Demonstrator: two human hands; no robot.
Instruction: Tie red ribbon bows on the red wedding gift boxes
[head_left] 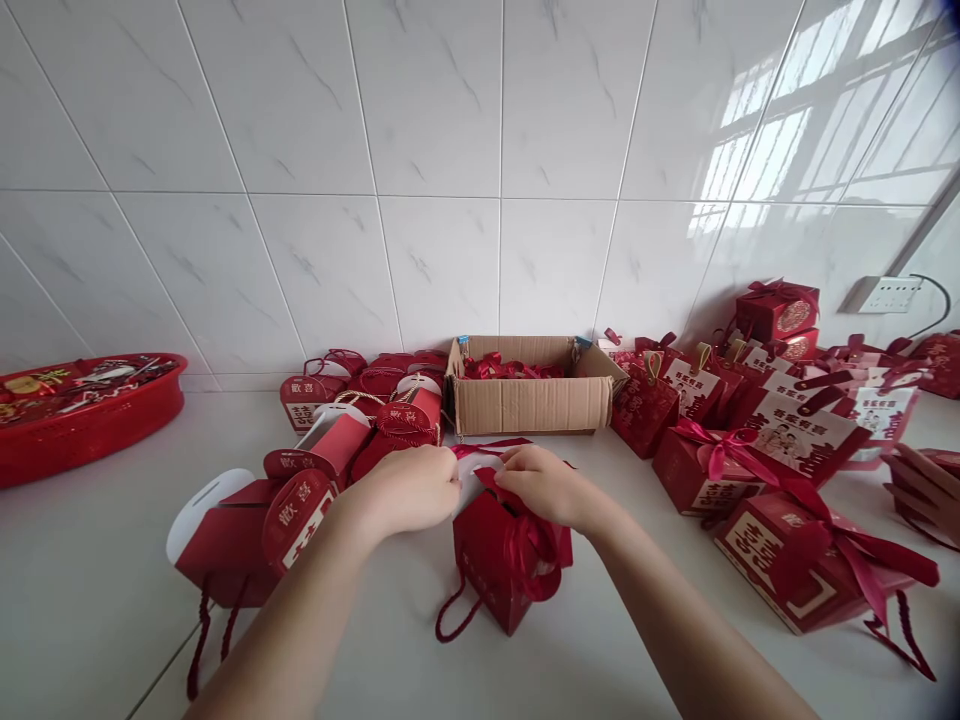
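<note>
A red gift box point(487, 560) stands in front of me, with a rope handle hanging at its left side. Dark red ribbon point(541, 560) loops down over its near right side. Fingers closed, my left hand point(416, 487) grips an end of ribbon just above the box's left side. My right hand point(541, 480) is over the box's top, its fingers pinched on another part of the ribbon. The fingertips of both hands are partly hidden. A strip of ribbon runs behind both hands.
Behind the box, a cardboard carton point(532, 403) holds red ribbons. Open red boxes point(232, 530) lie on the left near a red tray point(90, 425). Ribbon-tied boxes point(795, 560) crowd the right. Another person's hand point(926, 490) shows at the right edge.
</note>
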